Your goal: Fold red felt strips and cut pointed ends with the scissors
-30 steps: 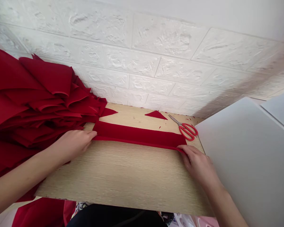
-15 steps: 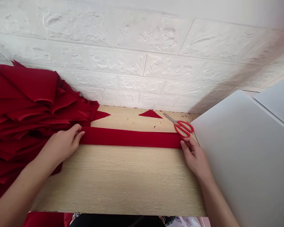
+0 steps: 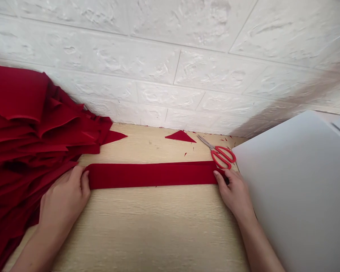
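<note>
A long folded strip of dark red fabric (image 3: 153, 175) lies stretched crosswise over the wooden tabletop (image 3: 155, 226). Its left end is pinched by my left hand (image 3: 66, 196), thumb against fingers, beside the heap of red cloth. At the other end, my right hand (image 3: 235, 190) grips the strip between thumb and fingers. Just behind that hand rest scissors with red handles (image 3: 217, 151), blades pointing toward the wall and slightly parted. A small red fabric triangle (image 3: 180, 136) lies left of the scissors' tips.
A large heap of layered red cloth (image 3: 25, 139) covers the left side. White brick-patterned wall (image 3: 158, 68) borders the back. A white panel (image 3: 294, 181) stands along the right. Tiny red scraps are scattered near the wall.
The view has moved closer and shifted. My left hand has come nearer and slid left along with its end of the strip; my right hand keeps its hold at the right end.
</note>
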Available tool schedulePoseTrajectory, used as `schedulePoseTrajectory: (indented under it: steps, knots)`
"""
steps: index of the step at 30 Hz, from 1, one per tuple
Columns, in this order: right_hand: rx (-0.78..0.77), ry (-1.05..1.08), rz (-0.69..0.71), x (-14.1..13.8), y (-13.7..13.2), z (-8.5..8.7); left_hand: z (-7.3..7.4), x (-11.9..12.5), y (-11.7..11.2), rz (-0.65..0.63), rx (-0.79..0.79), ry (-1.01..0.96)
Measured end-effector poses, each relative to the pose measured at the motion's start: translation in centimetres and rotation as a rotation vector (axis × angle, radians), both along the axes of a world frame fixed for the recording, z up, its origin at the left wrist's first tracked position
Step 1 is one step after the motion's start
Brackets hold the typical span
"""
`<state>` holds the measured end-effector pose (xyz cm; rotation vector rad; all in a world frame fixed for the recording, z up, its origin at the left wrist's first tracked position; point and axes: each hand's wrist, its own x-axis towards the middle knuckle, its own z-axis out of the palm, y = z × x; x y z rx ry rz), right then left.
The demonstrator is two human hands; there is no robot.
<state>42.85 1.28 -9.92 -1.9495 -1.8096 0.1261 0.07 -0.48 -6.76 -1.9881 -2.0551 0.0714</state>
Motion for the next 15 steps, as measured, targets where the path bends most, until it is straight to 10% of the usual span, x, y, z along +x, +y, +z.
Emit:
schedulePoseTrajectory:
  steps: [15]
  knots:
    - [0.028,-0.036,0.109,0.3,1.1,0.0,-2.6,-2.1,-1.1,-0.013,-0.15,-0.061]
